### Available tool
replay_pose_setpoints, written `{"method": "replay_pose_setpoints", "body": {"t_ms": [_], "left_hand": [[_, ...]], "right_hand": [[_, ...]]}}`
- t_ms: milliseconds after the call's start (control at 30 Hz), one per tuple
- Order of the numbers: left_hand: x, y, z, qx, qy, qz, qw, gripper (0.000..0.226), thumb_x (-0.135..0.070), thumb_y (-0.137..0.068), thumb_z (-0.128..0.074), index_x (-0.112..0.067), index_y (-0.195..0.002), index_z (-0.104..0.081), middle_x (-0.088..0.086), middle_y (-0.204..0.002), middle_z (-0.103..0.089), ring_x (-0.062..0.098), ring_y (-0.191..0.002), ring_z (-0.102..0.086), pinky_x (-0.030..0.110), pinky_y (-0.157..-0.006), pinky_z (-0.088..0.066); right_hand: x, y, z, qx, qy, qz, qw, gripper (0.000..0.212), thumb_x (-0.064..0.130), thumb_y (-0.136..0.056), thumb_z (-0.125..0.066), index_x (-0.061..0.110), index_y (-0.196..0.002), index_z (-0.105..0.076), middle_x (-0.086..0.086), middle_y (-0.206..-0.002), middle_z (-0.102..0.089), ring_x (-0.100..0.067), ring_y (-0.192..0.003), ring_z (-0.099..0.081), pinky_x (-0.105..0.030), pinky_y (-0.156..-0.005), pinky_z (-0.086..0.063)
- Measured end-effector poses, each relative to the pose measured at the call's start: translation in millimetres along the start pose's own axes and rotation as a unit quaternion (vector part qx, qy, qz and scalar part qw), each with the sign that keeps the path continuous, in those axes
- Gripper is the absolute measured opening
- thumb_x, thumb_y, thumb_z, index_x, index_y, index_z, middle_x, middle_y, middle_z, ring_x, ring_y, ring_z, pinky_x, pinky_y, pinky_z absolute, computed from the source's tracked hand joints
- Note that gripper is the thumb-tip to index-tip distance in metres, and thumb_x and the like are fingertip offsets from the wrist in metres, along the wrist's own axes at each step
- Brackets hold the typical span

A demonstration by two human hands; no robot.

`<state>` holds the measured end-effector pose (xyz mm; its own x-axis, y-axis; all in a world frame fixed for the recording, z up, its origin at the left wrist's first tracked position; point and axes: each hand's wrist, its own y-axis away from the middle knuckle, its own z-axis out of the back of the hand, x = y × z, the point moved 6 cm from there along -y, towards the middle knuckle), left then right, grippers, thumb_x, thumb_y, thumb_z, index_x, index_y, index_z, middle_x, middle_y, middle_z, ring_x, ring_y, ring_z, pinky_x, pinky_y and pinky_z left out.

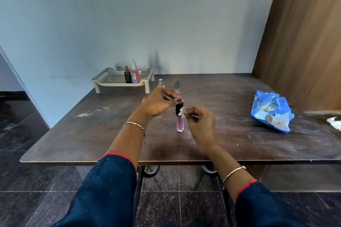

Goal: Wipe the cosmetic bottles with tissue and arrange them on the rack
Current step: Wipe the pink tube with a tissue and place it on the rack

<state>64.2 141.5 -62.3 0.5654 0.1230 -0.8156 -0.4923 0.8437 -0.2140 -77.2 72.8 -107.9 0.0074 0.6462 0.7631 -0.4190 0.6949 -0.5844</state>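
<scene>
From the head camera, the only view I have, I see the lip gloss tube [179, 122] standing upright near the middle of the table [73, 134]. Its long axis is almost vertical, with the black cap [178, 107] pointing up and the clear pink body pointing down. The base appears to rest on the tabletop, though I cannot be sure of contact.

My left hand [159, 102] comes in from above and to the left. Its thumb and fingertips pinch the very top of the cap in a narrow grip, and one red nail shows. My right hand [201, 125] sits just to the right of the tube. Its fingers are curled tight round a small wad of white tissue [181, 112], which it presses against the right side of the cap.

Behind the hands, two more bottles stand upright on the table: a pinkish spray bottle [160, 84], partly hidden by the left hand, and a slim tube with a silver cap [177, 84].

The cream rack [110, 79] sits at the far left of the table, against the wall. A black bottle [127, 76] and a red pump bottle [135, 74] stand on it side by side, both upright.

A blue packet [271, 112] lies well apart to the right. White dust speckles the tabletop.
</scene>
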Motion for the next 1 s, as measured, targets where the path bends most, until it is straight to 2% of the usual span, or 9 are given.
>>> {"method": "replay_pose_setpoints", "body": {"t_ms": [133, 233, 367, 433, 633, 867, 1000], "left_hand": [[2, 0, 0, -0.001, 0.011, 0.004, 1.000, 0.013, -0.029, -0.079, -0.074, -0.035, -0.067, -0.072, -0.021, -0.077, -0.069, 0.010, -0.084, -0.062, 0.053, -0.098, -0.044], [1, 0, -1, 0.005, 0.001, 0.003, 1.000, 0.013, -0.033, -0.077, -0.074, -0.042, -0.069, -0.072, -0.026, -0.076, -0.068, 0.009, -0.085, -0.062, 0.056, -0.101, -0.039], [0, -1, -4, 0.010, 0.012, -0.004, 1.000, 0.010, -0.028, -0.079, -0.074, -0.034, -0.071, -0.073, -0.017, -0.077, -0.070, 0.008, -0.083, -0.063, 0.054, -0.098, -0.044], [0, 0, -3, 0.009, -0.008, -0.008, 1.000, 0.006, -0.037, -0.076, -0.074, -0.041, -0.072, -0.073, -0.022, -0.079, -0.070, 0.010, -0.088, -0.064, 0.056, -0.100, -0.040], [-3, 6, 5, -0.014, -0.062, 0.015, 0.998, 0.013, -0.046, -0.077, -0.071, -0.054, -0.069, -0.067, -0.040, -0.074, -0.062, 0.003, -0.085, -0.059, 0.055, -0.103, -0.033], [-11, 8, 1, -0.011, -0.071, 0.012, 0.997, 0.018, -0.044, -0.078, -0.071, -0.056, -0.066, -0.066, -0.043, -0.074, -0.060, 0.003, -0.090, -0.060, 0.053, -0.104, -0.033], [-10, 6, 1, -0.006, -0.075, 0.014, 0.997, 0.015, -0.045, -0.077, -0.072, -0.055, -0.068, -0.066, -0.043, -0.074, -0.060, 0.002, -0.091, -0.060, 0.053, -0.104, -0.033]], "right_hand": [[-13, 8, -3, 0.043, 0.027, -0.019, 0.999, 0.022, -0.008, -0.077, -0.068, 0.013, -0.077, -0.072, 0.003, -0.078, -0.069, -0.010, -0.075, -0.066, -0.032, -0.072, -0.057], [-12, 0, -2, 0.059, 0.012, -0.058, 0.996, 0.021, -0.004, -0.080, -0.067, 0.018, -0.078, -0.071, 0.003, -0.080, -0.070, -0.011, -0.077, -0.066, -0.031, -0.076, -0.057], [10, -13, 5, 0.013, -0.016, -0.032, 0.999, 0.016, 0.003, -0.083, -0.067, 0.019, -0.081, -0.070, 0.009, -0.080, -0.067, -0.004, -0.077, -0.064, -0.014, -0.070, -0.052], [14, -13, 6, 0.002, -0.012, -0.015, 1.000, 0.014, 0.002, -0.083, -0.067, 0.016, -0.083, -0.071, 0.011, -0.079, -0.065, -0.003, -0.076, -0.063, -0.009, -0.068, -0.049], [-2, 10, -4, 0.045, 0.043, -0.004, 0.998, 0.017, -0.002, -0.081, -0.068, 0.011, -0.090, -0.074, 0.000, -0.086, -0.069, -0.013, -0.078, -0.065, -0.034, -0.074, -0.057], [10, 4, 0, -0.008, 0.041, 0.018, 0.999, 0.015, 0.001, -0.083, -0.066, 0.010, -0.093, -0.072, 0.002, -0.087, -0.065, -0.012, -0.077, -0.062, -0.031, -0.069, -0.055], [-5, 17, -3, 0.019, 0.047, 0.003, 0.999, 0.017, -0.003, -0.081, -0.066, 0.008, -0.093, -0.073, 0.000, -0.088, -0.066, -0.013, -0.079, -0.062, -0.033, -0.073, -0.055]]}}
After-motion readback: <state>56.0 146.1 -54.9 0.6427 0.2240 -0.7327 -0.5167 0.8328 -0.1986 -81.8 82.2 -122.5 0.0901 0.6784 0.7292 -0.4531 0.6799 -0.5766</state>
